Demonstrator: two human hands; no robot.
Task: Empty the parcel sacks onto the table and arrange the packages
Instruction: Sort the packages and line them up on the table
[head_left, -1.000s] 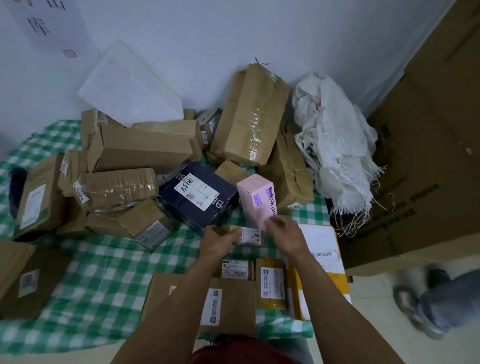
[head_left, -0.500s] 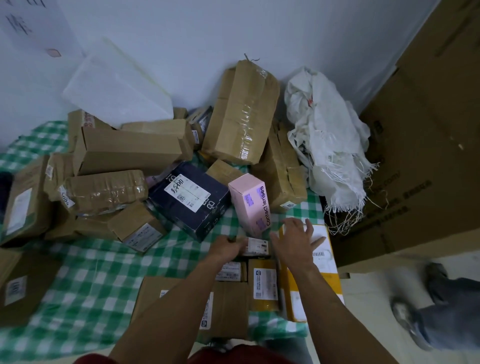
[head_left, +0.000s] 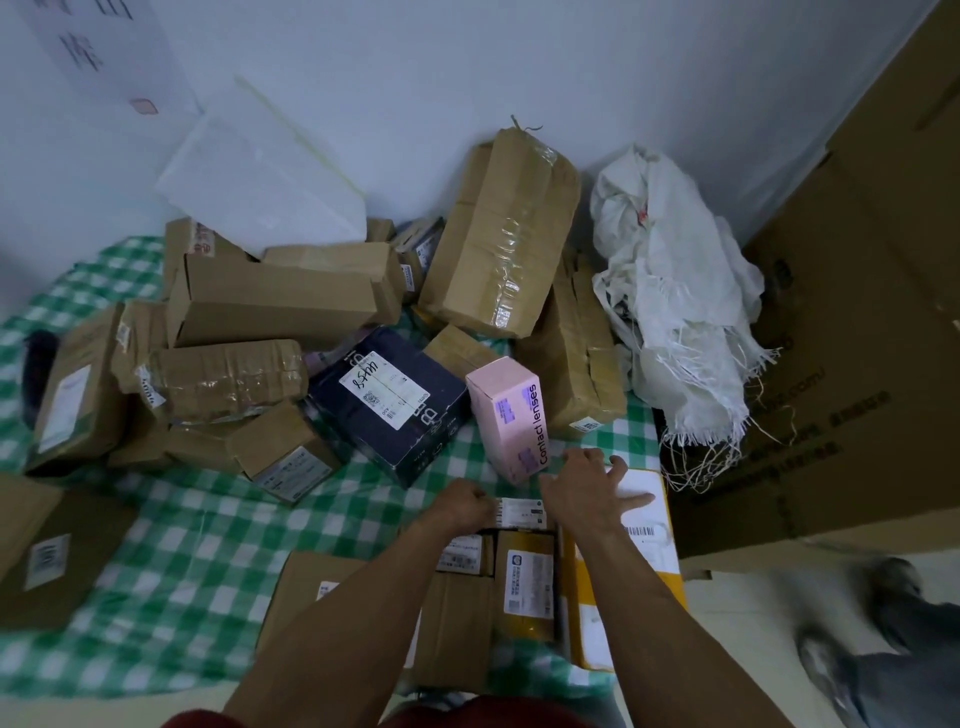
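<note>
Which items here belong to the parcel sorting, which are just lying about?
Job: left hand gripping small labelled parcel; right hand spread on yellow mailer; pink box; navy box; white sack.
Lying about: large carton beside the table; wall sign.

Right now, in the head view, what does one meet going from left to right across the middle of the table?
Brown cardboard box with a white label → brown parcel wrapped in clear tape → dark blue box with a white label → pink contact lenses box → crumpled white woven sack.
</note>
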